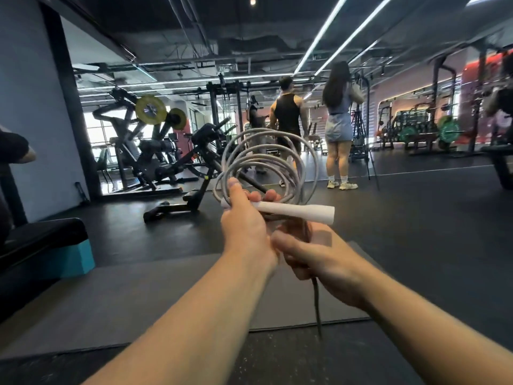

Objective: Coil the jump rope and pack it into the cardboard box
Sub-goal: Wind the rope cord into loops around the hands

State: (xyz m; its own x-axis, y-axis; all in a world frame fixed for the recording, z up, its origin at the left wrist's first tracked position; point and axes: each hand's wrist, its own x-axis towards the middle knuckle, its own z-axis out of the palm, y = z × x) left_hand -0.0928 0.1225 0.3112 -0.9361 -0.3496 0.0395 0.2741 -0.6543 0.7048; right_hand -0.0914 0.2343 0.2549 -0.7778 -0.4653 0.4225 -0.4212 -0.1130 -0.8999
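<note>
The grey jump rope [302, 151] stands in several loops held up in front of me. My left hand [245, 222] grips the bottom of the loops together with a white handle [298, 212] that points to the right. Just below and to the right, my right hand [316, 258] is closed on a lower stretch of the rope. From it a loose rope tail [317, 309] hangs down toward the floor. No cardboard box is in view.
A grey mat [138, 295] lies on the black floor under my arms. A black bench with a teal block [72, 258] stands at the left. Weight machines [155, 151] fill the back left. Two people [338, 126] stand beyond the rope.
</note>
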